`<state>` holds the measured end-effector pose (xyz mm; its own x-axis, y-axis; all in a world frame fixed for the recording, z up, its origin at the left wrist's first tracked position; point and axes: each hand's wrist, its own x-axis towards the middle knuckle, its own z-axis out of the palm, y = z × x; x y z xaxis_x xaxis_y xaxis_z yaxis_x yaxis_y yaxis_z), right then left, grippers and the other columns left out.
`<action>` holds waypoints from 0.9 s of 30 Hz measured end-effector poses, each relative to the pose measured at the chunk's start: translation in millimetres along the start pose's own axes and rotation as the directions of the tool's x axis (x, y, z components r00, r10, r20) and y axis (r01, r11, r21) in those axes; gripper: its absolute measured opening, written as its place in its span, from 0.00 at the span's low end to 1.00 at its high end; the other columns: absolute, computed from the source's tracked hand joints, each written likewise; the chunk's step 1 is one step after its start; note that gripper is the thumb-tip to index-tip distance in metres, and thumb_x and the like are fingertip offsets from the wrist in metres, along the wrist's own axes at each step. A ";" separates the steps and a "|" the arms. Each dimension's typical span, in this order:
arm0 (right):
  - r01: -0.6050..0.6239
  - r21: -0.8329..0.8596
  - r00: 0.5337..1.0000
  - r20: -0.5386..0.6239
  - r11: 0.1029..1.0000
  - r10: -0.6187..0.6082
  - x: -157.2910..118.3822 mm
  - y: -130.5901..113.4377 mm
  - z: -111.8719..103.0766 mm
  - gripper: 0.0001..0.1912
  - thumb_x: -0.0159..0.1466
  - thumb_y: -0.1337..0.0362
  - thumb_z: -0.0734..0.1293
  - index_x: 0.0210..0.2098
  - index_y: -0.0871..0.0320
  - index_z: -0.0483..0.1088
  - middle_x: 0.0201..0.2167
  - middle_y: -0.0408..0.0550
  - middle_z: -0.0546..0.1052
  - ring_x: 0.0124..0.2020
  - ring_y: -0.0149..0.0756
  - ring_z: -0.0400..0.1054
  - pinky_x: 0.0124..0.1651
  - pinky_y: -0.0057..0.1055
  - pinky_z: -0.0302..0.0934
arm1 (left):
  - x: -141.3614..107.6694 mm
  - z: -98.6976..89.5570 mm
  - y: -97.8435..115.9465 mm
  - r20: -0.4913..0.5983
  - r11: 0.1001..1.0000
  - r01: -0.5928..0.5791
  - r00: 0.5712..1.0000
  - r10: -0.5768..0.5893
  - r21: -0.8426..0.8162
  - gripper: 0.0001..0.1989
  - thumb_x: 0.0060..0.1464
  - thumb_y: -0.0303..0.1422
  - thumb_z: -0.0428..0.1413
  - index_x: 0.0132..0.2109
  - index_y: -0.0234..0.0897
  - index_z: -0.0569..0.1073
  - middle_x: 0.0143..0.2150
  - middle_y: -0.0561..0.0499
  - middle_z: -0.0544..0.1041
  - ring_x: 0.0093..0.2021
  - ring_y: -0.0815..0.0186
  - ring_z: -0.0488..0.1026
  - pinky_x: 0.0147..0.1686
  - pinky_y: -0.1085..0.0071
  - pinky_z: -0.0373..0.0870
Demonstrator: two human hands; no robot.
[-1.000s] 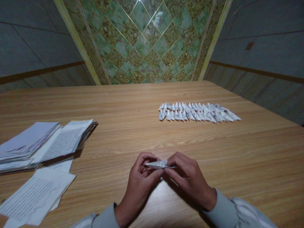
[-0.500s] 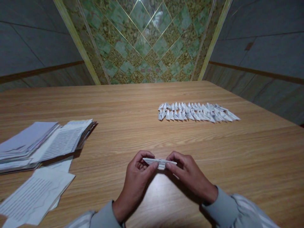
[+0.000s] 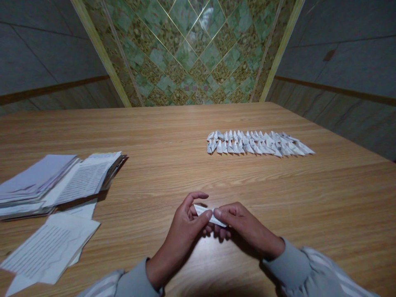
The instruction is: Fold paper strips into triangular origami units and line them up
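Observation:
A small folded piece of printed paper (image 3: 202, 210) is held between my two hands, above the near middle of the table. My left hand (image 3: 188, 222) grips its left part, thumb on top and index finger raised and curved behind it. My right hand (image 3: 239, 220) pinches the right part, with its thumb close to the left thumb. Fingertips of both hands show beneath the paper, and its underside is hidden. Farther off to the right, folded paper pieces (image 3: 253, 144) with pointed tips stand in two close rows.
On the left lies a thick stack of papers (image 3: 37, 173), some with printed lines. Nearer me, loose lined sheets (image 3: 52, 247) overlap on the wooden table (image 3: 154, 165). A tiled wall (image 3: 185, 53) rises behind the table's far edge.
The folded paper has tilted, its left end up and its right end down. My left index finger has lifted off it, and fingers have come under the paper.

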<state>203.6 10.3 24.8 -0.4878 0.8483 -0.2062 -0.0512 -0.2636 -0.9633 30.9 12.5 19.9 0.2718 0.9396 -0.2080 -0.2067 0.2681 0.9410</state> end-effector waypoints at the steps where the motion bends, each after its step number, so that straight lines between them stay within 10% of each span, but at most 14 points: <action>1: -0.010 0.003 1.000 -0.002 1.000 0.010 -0.2 -0.2 0.1 0.29 0.61 0.40 0.67 0.24 0.63 0.72 0.23 0.47 0.75 0.22 0.27 0.62 0.26 0.26 0.55 | -0.7 0.7 0.3 -0.001 1.000 0.005 1.000 -0.005 -0.017 0.26 0.49 0.40 0.67 0.50 0.36 0.65 0.21 0.57 0.74 0.21 0.70 0.70 0.23 0.77 0.66; 27: -0.120 0.043 0.987 -0.106 0.992 0.124 2.7 -2.6 -7.9 0.26 0.58 0.43 0.70 0.20 0.60 0.67 0.12 0.39 0.68 0.14 0.24 0.57 0.18 0.22 0.46 | -0.8 -1.7 3.0 -0.032 0.996 0.077 0.996 -0.078 -0.043 0.28 0.51 0.42 0.65 0.54 0.36 0.64 0.25 0.53 0.77 0.24 0.67 0.74 0.23 0.77 0.66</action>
<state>209.4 16.9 25.4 -0.3953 0.8528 -0.3413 -0.0298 -0.3833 -0.9231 28.5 12.9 22.4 0.2569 0.9221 -0.2893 -0.2257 0.3483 0.9098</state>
